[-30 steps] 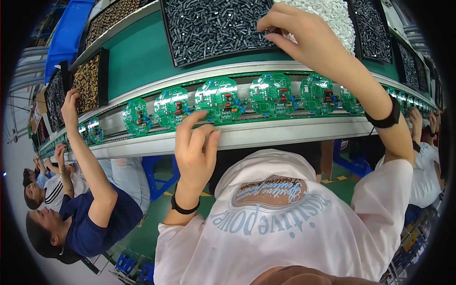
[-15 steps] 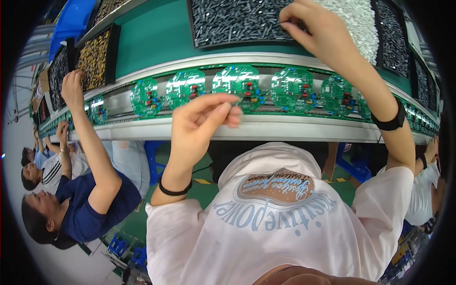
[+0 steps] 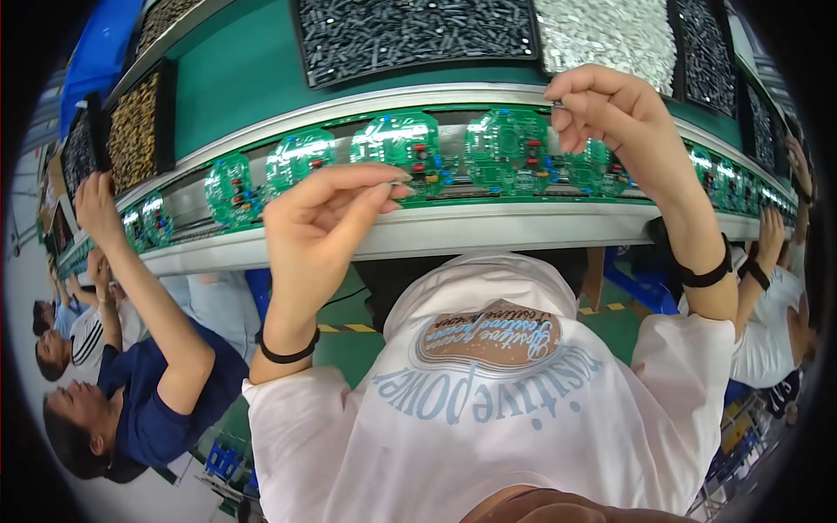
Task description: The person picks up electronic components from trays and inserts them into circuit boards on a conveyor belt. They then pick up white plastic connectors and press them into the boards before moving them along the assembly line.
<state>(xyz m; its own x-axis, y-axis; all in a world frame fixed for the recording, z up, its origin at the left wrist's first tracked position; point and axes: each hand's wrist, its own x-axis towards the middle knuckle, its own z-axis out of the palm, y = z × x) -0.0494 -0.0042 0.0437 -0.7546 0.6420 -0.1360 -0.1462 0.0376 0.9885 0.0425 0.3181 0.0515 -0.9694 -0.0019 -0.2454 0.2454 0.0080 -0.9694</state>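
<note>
My right hand [image 3: 621, 122] hangs over the near side of the part trays, thumb and forefinger pinching a small dark electronic component [image 3: 558, 105]. Below it runs a row of round green circuit boards [image 3: 501, 148] with red, blue and black parts on them. My left hand [image 3: 318, 218] is above the boards at the rail's near edge, left of the middle, with its fingertips closed in a pinch. Whatever lies between those fingertips is too small to name. The closest tray [image 3: 418, 35], holding many dark little components, lies beyond the boards.
A tray of white parts [image 3: 606, 39] adjoins the dark one, with more dark parts [image 3: 706, 57] to its right. Yellowish parts [image 3: 132, 131] fill a tray at left. The pale conveyor rail [image 3: 488, 228] runs across. A co-worker in a navy shirt [image 3: 183, 383] reaches in at left.
My right hand has come out of the dark-parts tray toward the boards, holding a small component. The left hand stays pinched above the boards. The view and boards have shifted left.
</note>
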